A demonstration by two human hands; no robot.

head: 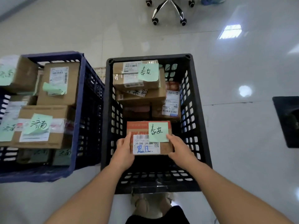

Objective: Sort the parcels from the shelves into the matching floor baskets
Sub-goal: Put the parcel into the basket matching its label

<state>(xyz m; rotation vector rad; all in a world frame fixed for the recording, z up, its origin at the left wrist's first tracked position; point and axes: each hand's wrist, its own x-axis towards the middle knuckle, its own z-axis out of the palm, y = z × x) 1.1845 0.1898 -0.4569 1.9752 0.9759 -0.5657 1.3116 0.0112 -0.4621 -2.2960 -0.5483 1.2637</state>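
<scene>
I hold a small cardboard parcel (145, 136) with an orange printed top, a white shipping label and a green handwritten sticky note. It hangs inside the near end of the black floor basket (196, 101). My left hand (125, 148) grips its left edge and my right hand (179, 148) grips its right edge. At the basket's far end lies a stack of parcels (139, 84), the top one bearing a similar green note. Left of it stands a blue floor basket (88, 101) packed with brown parcels (58, 84) that carry green notes with different writing.
An office chair base (169, 10) with castors stands on the glossy pale floor beyond the baskets. A dark object (287, 120) lies at the right edge. My feet (150, 206) are just behind the black basket. Open floor stretches to the right.
</scene>
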